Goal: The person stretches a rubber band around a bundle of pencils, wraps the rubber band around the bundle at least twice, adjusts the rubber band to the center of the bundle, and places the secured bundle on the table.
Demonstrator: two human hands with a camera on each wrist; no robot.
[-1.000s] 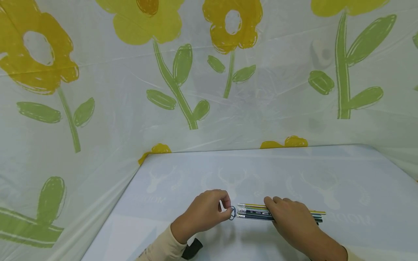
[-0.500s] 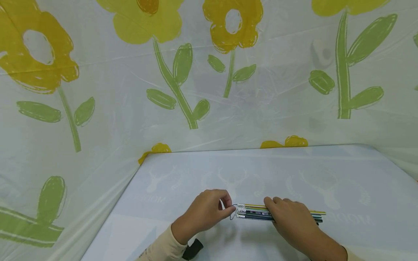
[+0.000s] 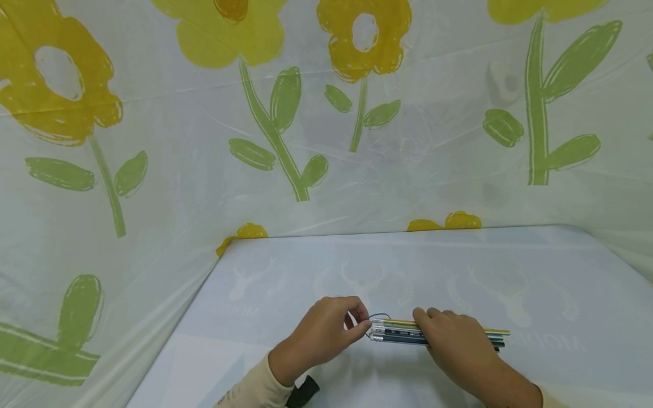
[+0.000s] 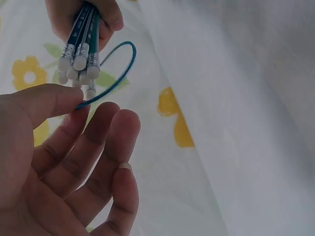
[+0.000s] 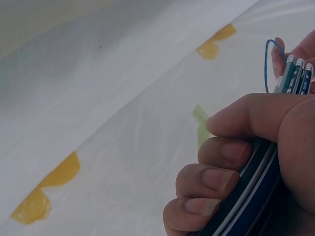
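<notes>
Between left thumb and index fingertip: thin blue band [image 4: 119, 80], glossy, cord-like, pulled into a long loop. Its free curve stands out past those fingertips, to one side of the pencils [image 3: 400, 332]. Can't tell if it goes all the way round them; part of it is behind the eraser ends.

Pencils sit just ahead of the left fingertips, inside the right fingers. Bundle is tight, roughly parallel, mixed barrels: dark navy, dark green, yellow. Small light lettering on some, too small to read. Silver crimped ferrules [image 4: 69, 50] and rounded white erasers [image 4: 80, 63] face the left fingers. Exact count unclear, ends overlap. Far ends stick out beyond the right hand, tips hard to make out.

Left hand [image 3: 326, 334]: thumb and index nearly closed, pinching the band; other fingers bent and spaced apart, holding nothing. Right hand [image 3: 454, 345]: fingers wrapped round the pencils, thumb side toward the erasers; middle of the barrels hidden under it.

Behind the left fingers: cream sleeve [image 3: 257, 385], cut off by the frame, and a black piece [image 3: 304, 391] near the wrist, can't identify.

Under both hands: smooth whitish tabletop [image 3: 306, 255], faint deer-head print. Beyond the fingers: creased, slightly shiny sheet [image 3: 173, 141], yellow flowers, green stems, cropped at top.
</notes>
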